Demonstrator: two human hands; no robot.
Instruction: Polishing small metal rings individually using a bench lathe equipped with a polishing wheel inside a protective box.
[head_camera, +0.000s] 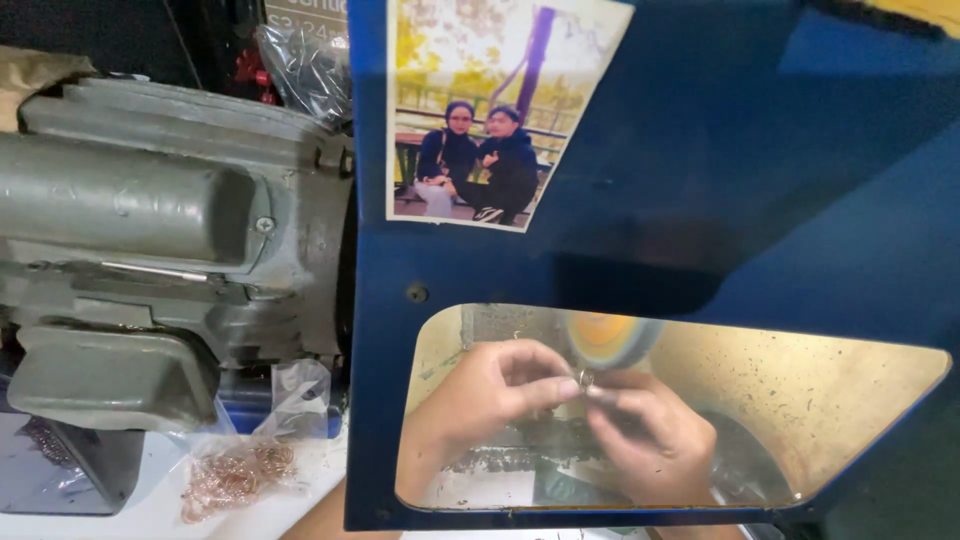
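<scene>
At lower centre, your left hand (490, 395) and right hand (645, 430) together pinch a small ring (585, 379) beneath the spinning wheel (605, 335).

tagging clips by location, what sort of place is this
Probably a small jewellery polishing workshop: both hands hold a small ring at a spinning buffing wheel inside a blue hood, beside a grey motor.

Both hands, left hand (490, 392) and right hand (645, 435), are bare (no gloves, rings or sleeves showing), forearms uncovered too.
</scene>
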